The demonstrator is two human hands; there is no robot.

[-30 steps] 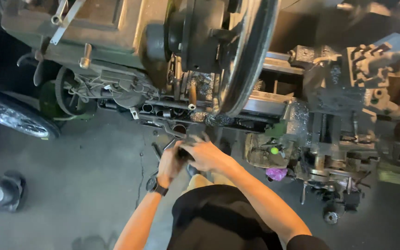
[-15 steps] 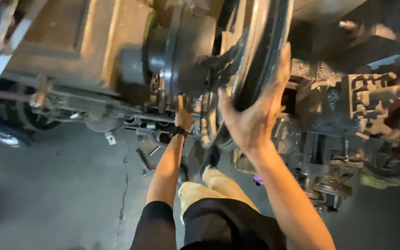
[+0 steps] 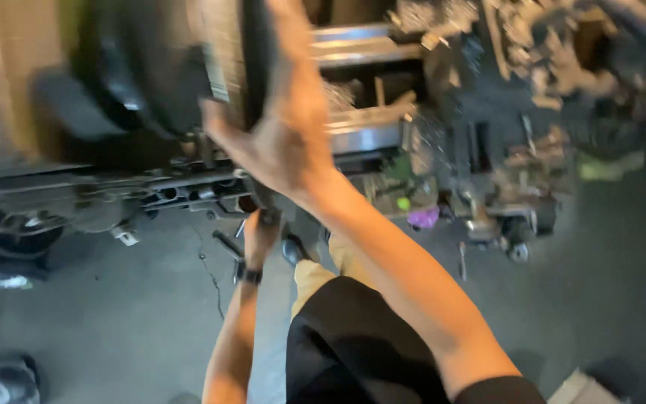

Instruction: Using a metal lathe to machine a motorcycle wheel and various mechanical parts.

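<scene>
Dark, greasy metal fills the far half of the blurred view: a big machine body (image 3: 76, 90) with a large round wheel (image 3: 237, 67) on its near face. The right hand (image 3: 282, 127) is raised against that wheel, fingers spread and stretched upward along its rim, palm turned toward the metal; the blur hides whether the palm presses flat on it. The left hand (image 3: 262, 228) reaches lower, under the wheel, to a dark horizontal bar (image 3: 181, 191) of small parts along the machine's lower edge; it seems closed on something there, but I cannot tell what it pinches. A black wristband (image 3: 248, 275) sits on the left wrist. To the right stands a cluttered metal assembly (image 3: 487, 150), with a small green piece (image 3: 404, 203) and a purple piece (image 3: 423, 218) just beside each other at its near left. Grey concrete floor (image 3: 114, 314) lies below, with a tyre (image 3: 9, 232) at far left.
</scene>
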